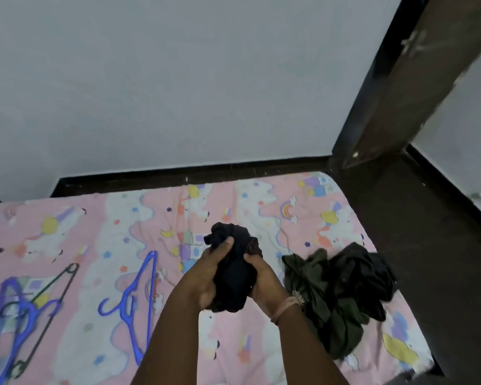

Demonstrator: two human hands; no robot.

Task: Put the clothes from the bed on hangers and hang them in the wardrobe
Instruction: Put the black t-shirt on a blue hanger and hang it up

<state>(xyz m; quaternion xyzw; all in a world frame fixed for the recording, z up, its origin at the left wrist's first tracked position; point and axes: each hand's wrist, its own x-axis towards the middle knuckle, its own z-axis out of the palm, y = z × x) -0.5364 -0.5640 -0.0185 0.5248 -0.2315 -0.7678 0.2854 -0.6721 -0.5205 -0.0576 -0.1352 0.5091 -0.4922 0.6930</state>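
A: While the bunched-up black fabric garment (233, 269) was held above the pink cartoon-print bedsheet (75, 343), how was it gripped?

B: It was clutched from both sides. The left hand (210, 273) was wrapped round its left side w/ the thumb pressed near the top; the right hand (261, 276) was curled round its right side. Prob. gathered that way so an opening or hem could be found before a hanger was slid in, though that was only judged, not seen.

A: Where were the hangers kept?

B: A single blue plastic hanger (135, 298) was laid flat on the sheet just left of the forearms, within easy reach. A tangle of blue and dark hangers (20, 307) was left further left, near the edge.

A: Other clothes?

B: A crumpled pile of olive-green and black clothes (342, 295) was left on the bed's right side, apart from the hands, presumably awaiting a turn. Wardrobe wasn't identified w/ certainty; a dark brown wooden panel (408, 79) was seen upper right.

A: Any writing or brands?

B: None readable. Only unicorns, stars and rainbows were made out on the sheet.
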